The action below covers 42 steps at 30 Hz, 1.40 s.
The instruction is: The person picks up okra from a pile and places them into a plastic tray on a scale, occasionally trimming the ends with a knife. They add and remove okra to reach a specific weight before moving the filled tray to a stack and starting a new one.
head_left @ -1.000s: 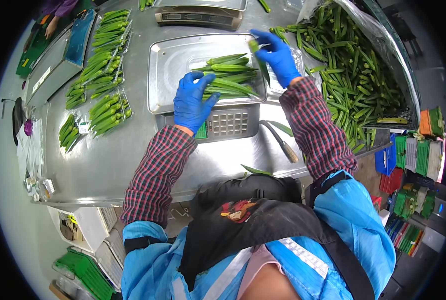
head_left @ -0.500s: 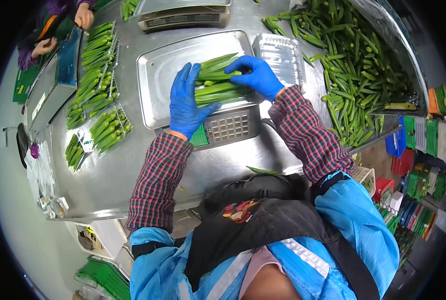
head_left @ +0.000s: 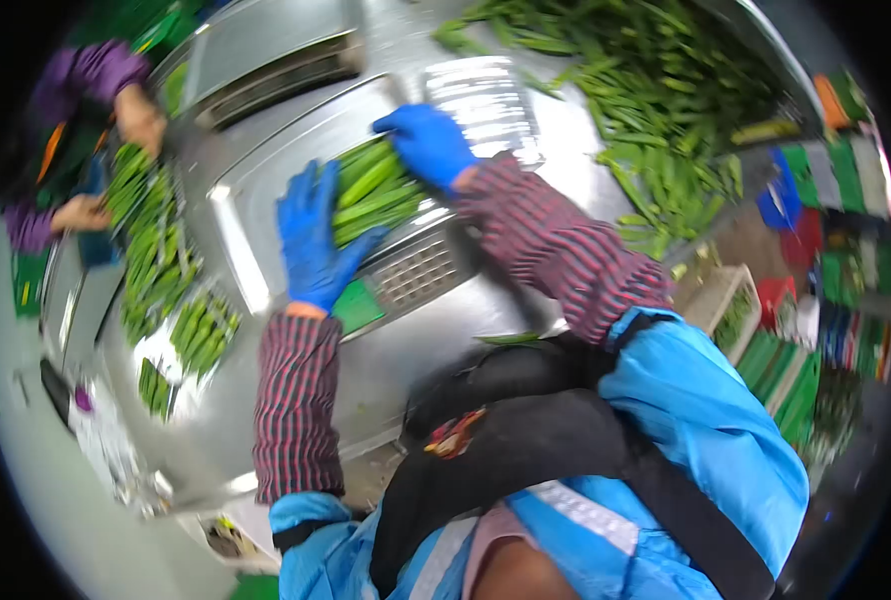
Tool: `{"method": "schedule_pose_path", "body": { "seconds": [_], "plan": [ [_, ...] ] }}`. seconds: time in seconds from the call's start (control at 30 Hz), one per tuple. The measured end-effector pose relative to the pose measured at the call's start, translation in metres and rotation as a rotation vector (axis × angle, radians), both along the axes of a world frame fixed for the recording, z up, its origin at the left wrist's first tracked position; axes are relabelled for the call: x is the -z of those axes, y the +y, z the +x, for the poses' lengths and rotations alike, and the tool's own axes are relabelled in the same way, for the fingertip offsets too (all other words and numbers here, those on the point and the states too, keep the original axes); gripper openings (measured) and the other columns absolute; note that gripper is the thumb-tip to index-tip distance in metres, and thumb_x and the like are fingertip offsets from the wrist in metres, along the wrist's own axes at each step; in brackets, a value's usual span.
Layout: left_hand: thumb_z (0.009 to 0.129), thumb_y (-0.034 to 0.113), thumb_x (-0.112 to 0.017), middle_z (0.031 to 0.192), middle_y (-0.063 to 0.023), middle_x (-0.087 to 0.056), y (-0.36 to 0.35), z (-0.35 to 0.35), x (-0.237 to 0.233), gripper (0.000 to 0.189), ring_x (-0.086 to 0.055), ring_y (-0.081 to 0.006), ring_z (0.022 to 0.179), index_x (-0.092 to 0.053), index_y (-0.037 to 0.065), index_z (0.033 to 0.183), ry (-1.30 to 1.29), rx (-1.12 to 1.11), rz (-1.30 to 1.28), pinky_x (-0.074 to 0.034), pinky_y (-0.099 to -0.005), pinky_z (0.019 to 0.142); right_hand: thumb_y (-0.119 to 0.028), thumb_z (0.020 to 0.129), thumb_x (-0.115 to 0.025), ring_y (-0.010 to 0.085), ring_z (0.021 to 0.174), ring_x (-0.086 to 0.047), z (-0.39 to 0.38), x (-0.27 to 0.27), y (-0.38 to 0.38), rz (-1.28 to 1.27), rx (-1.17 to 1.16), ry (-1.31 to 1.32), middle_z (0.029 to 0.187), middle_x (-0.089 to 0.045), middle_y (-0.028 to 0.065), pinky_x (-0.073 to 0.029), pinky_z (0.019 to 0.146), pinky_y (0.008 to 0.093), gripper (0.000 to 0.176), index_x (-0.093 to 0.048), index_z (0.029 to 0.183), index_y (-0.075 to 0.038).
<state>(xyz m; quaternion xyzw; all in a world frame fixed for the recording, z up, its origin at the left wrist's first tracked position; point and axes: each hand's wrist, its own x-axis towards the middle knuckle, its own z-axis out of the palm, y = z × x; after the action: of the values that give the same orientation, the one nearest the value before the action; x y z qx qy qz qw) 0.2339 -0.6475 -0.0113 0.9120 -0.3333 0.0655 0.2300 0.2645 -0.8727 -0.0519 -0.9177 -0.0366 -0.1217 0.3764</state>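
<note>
A bunch of green okra [head_left: 371, 190] lies lengthwise on the metal tray [head_left: 234, 250] of a digital scale [head_left: 421, 272]. My left hand [head_left: 316, 240], in a blue glove, is against the left end of the okra with its fingers stretched out and the thumb spread along the near side. At the far right end of the bunch is my right hand [head_left: 429, 145], also gloved in blue. Motion blur smears its fingers, so I cannot make out whether it grips an okra. Just beyond it stand clear plastic trays [head_left: 481, 100], nested in a stack.
A large heap of loose okra [head_left: 656, 110] covers the back right. Filled okra packs [head_left: 156, 240] line the left side, where a co-worker's hands [head_left: 86, 212] reach in. Another scale [head_left: 286, 75] stands at the back. One loose okra [head_left: 509, 339] lies near the front edge.
The view has turned and blurred. My right hand has shifted from the middle of the okra toward its far end. The co-worker's hands now touch the packs at the left.
</note>
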Motion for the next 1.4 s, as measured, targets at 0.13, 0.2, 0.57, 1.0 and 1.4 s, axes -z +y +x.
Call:
{"method": "schedule_pose_path", "body": {
  "seconds": [0.13,0.2,0.57,1.0,1.4],
  "plan": [
    [0.081,0.041,-0.067,0.137,-0.0208,-0.043,-0.016,0.003,0.014,0.079,-0.039,-0.0381,0.127,-0.033,0.006,0.143,0.033,0.110,0.001,-0.027,-0.0479,0.107,-0.021,0.073,-0.058,0.0336,0.075,-0.066,0.012,-0.016,0.019,-0.355,0.096,0.194,0.076,-0.066,0.0189,-0.051,0.070,0.0463,0.019,-0.072,0.077,-0.009],
    [0.082,0.040,-0.066,0.137,-0.0207,-0.043,-0.015,0.005,0.015,0.078,-0.039,-0.0382,0.126,-0.033,0.005,0.143,0.023,0.146,0.024,-0.027,-0.0459,0.107,-0.022,0.072,-0.060,0.0329,0.076,-0.066,0.017,-0.016,0.026,-0.298,0.093,0.177,0.077,-0.067,0.0173,-0.051,0.069,0.0449,0.017,-0.072,0.074,-0.010],
    [0.084,0.038,-0.065,0.137,-0.0168,-0.044,-0.016,0.007,-0.005,0.074,-0.043,-0.0348,0.123,-0.032,0.009,0.144,0.043,0.156,0.105,-0.028,-0.0462,0.105,-0.018,0.076,-0.069,0.0252,0.080,-0.065,-0.020,-0.029,-0.042,0.522,0.247,-0.023,0.088,-0.067,0.0128,-0.050,0.073,0.0327,0.015,-0.074,0.087,-0.009],
    [0.092,0.003,-0.053,0.107,-0.0096,-0.065,0.000,0.069,0.015,0.024,-0.062,-0.0204,0.099,-0.064,0.005,0.113,0.393,0.009,-0.166,-0.045,-0.0309,0.091,-0.021,0.086,-0.065,0.0163,0.082,-0.064,-0.226,0.070,-0.262,0.705,0.607,0.498,0.090,-0.069,0.0055,-0.050,0.076,0.0316,0.023,-0.071,0.099,-0.003],
    [0.080,-0.009,-0.057,0.115,-0.0112,-0.060,-0.001,0.066,0.002,0.043,-0.058,-0.0251,0.108,-0.062,0.009,0.119,0.401,0.000,-0.034,-0.044,-0.0333,0.097,-0.011,0.072,-0.065,0.0307,0.102,-0.058,-0.077,0.029,-0.341,-0.357,0.499,-0.012,0.109,-0.062,0.0098,-0.048,0.087,0.0394,0.037,-0.066,0.108,-0.016]
  ]
}}
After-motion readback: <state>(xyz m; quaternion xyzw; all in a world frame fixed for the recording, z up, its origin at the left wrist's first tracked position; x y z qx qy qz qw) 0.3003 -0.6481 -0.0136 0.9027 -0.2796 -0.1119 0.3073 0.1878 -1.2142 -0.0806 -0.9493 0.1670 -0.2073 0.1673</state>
